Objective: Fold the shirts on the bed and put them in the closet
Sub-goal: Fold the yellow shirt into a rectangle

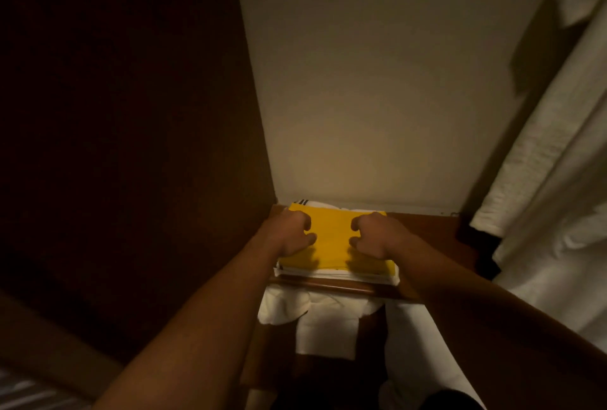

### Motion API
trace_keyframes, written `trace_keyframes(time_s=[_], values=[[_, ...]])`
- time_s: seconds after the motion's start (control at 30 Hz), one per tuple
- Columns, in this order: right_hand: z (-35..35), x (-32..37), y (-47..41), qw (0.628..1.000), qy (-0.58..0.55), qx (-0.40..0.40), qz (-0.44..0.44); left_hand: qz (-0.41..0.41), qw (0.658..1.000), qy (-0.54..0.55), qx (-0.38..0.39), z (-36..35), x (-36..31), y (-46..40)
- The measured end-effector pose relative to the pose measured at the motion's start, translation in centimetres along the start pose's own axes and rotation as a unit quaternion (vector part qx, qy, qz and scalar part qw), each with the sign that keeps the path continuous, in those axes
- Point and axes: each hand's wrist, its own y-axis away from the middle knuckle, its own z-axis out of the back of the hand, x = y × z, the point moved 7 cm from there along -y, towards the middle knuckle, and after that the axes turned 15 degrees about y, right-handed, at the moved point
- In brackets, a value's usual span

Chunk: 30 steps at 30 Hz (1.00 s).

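Observation:
A folded yellow shirt (331, 238) lies on top of a folded white shirt (328, 275) with dark stripes at its far edge, on a wooden closet shelf (423, 222). My left hand (290, 235) grips the yellow shirt's left side with curled fingers. On the shirt's right side my right hand (372, 237) holds it the same way. Both hands rest low on the stack, and the fingertips underneath are hidden.
The closet's pale back wall (377, 81) rises behind the shelf and a dark wooden side panel (131, 113) stands at the left. White garments (542, 179) hang at the right. More white cloth (325, 327) lies below the shelf's front edge (345, 286).

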Motion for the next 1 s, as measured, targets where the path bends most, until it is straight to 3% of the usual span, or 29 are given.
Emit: trace_keyframes(time_s=[0.23,0.4,0.73,1.0], values=[[15.0,4.1,9.1,1.0,-0.026,0.002,0.001,0.031,0.999,0.016,0.025,11.7,-6.8,10.8],[21.7,6.9,15.8,0.999,-0.035,0.018,0.022,0.057,0.995,0.065,0.039,16.5,-9.5,18.3],[24.9,12.1,26.8,0.995,-0.042,0.026,0.091,0.107,0.977,0.187,0.008,17.5,-10.2,33.0],[24.1,20.0,31.0,0.984,-0.042,0.064,0.162,0.199,0.956,0.214,-0.025,16.7,-4.7,44.7]])
